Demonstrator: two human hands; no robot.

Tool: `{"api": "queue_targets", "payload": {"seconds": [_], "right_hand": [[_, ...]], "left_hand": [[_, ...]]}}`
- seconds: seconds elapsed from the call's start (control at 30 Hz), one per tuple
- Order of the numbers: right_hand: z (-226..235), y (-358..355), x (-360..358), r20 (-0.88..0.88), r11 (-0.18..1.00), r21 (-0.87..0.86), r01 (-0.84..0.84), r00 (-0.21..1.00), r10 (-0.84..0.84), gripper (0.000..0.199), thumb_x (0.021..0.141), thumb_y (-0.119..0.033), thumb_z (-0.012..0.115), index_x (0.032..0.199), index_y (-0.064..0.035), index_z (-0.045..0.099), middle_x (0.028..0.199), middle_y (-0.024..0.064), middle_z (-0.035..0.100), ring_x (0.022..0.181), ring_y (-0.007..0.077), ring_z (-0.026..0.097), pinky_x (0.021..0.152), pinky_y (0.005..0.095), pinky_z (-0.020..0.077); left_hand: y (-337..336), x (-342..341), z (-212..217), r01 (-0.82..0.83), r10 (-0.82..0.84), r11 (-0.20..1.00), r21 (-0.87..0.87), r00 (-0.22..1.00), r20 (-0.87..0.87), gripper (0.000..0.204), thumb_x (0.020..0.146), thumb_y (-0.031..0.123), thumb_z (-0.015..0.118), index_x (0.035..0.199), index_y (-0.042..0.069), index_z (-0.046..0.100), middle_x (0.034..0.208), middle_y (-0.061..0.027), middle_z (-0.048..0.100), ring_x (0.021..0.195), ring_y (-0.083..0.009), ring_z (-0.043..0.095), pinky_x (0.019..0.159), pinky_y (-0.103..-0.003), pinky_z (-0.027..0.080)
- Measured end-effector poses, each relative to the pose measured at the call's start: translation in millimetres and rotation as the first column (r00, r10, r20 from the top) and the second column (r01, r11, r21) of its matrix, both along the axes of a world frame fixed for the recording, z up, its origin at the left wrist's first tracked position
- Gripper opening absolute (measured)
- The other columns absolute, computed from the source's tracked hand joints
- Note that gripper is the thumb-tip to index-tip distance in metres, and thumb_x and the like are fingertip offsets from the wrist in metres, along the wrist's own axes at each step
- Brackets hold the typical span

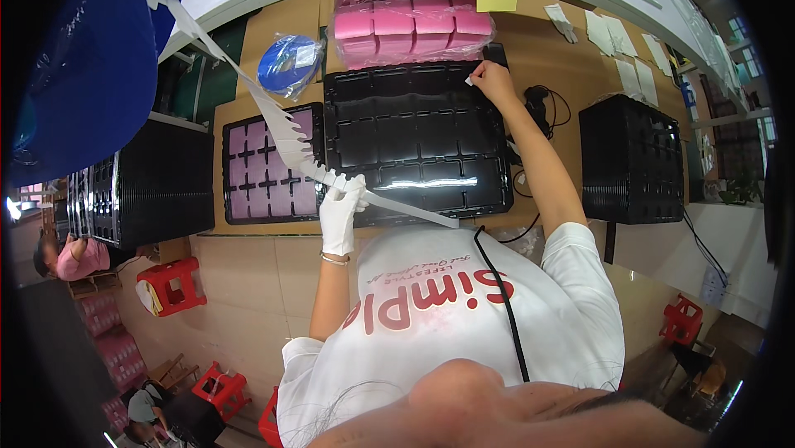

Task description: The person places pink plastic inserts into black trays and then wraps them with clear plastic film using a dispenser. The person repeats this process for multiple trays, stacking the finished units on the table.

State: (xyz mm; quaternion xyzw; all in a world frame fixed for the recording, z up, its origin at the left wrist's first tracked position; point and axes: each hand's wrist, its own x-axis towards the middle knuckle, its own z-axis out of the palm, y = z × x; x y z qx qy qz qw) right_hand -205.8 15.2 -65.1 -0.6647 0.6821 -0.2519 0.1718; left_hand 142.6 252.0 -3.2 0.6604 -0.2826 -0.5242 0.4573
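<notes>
My left hand (341, 209), in a white glove, is closed around a long white paper strip (286, 137). The strip runs up to the large blue shape at the upper left, and its tail lies toward my shirt. One edge is cut into tooth-like tabs. My bare right hand (494, 84) pinches a small white piece (470, 80), perhaps a sticker, at the far right corner of a black plastic tray (414, 129). Left of it stands another black compartment tray (273, 165) with pink-purple pieces inside.
Pink blocks in clear wrap (414, 26) sit behind the trays, beside a bagged blue disc (290, 65). Stacks of black trays rise at the left (161, 183) and right (633, 162). A black cable (538, 108) lies right of my forearm. Red stools (171, 286) and other people are farther off.
</notes>
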Motion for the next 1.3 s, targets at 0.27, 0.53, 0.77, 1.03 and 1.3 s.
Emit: {"api": "queue_targets", "payload": {"seconds": [0.27, 0.53, 0.77, 1.03, 1.3], "right_hand": [[21, 55, -1, 0.416, 0.935, 0.092, -0.342, 0.867, 0.276, 0.011, 0.080, -0.013, 0.069, 0.085, -0.0035, 0.066, 0.078, 0.0055, 0.066, 0.074, 0.0178, 0.063, 0.067, 0.0277, 0.0482], [26, 191, 86, 0.949, 0.787, 0.198, -0.584, -0.087, -0.303, 0.021, 0.083, 0.000, 0.057, 0.103, 0.0003, 0.062, 0.098, 0.0126, 0.064, 0.090, 0.0194, 0.062, 0.082, 0.0309, 0.0498], [52, 220, 127, 0.791, 0.919, 0.258, -0.300, 0.611, -0.022, 0.012, 0.084, -0.008, 0.068, 0.095, -0.0025, 0.068, 0.079, -0.0003, 0.061, 0.064, 0.0064, 0.050, 0.058, 0.0230, 0.0415], [74, 243, 93, 0.524, 0.918, -0.171, -0.359, 0.756, 0.393, 0.008, 0.078, -0.006, 0.073, 0.083, -0.0037, 0.068, 0.068, -0.0010, 0.050, 0.061, 0.0069, 0.044, 0.055, 0.0238, 0.0371], [49, 237, -4, 0.176, 0.971, 0.224, -0.085, 0.983, 0.046, 0.014, 0.073, -0.014, 0.073, 0.081, -0.0045, 0.066, 0.062, 0.0053, 0.052, 0.055, 0.0176, 0.051, 0.053, 0.0331, 0.0402]], "left_hand": [[1, -7, 6, 0.016, -0.016, 1.000, -0.014, 1.000, -0.001, 0.019, 0.084, 0.023, 0.074, 0.093, 0.006, 0.070, 0.077, 0.0025, 0.063, 0.061, -0.0036, 0.052, 0.055, -0.018, 0.038], [0, -46, 18, 0.147, -0.147, 0.989, -0.009, 0.975, -0.165, 0.021, 0.087, 0.026, 0.073, 0.092, 0.006, 0.069, 0.076, 0.0049, 0.061, 0.062, -0.0011, 0.047, 0.057, -0.017, 0.035], [-5, -59, 19, 0.195, -0.191, 0.981, -0.012, 0.944, -0.269, 0.027, 0.092, 0.028, 0.065, 0.107, 0.005, 0.065, 0.084, 0.0013, 0.063, 0.067, -0.0047, 0.056, 0.061, -0.019, 0.044], [-7, -63, 2, 0.209, -0.209, 0.978, -0.019, 0.959, -0.192, 0.018, 0.090, 0.025, 0.068, 0.093, 0.007, 0.068, 0.076, 0.0011, 0.065, 0.065, -0.0055, 0.058, 0.059, -0.019, 0.045], [-4, -58, -4, 0.264, -0.265, 0.964, -0.026, 0.955, -0.130, 0.023, 0.089, 0.023, 0.069, 0.097, 0.001, 0.067, 0.082, -0.0025, 0.067, 0.065, -0.0080, 0.060, 0.059, -0.021, 0.047]]}}
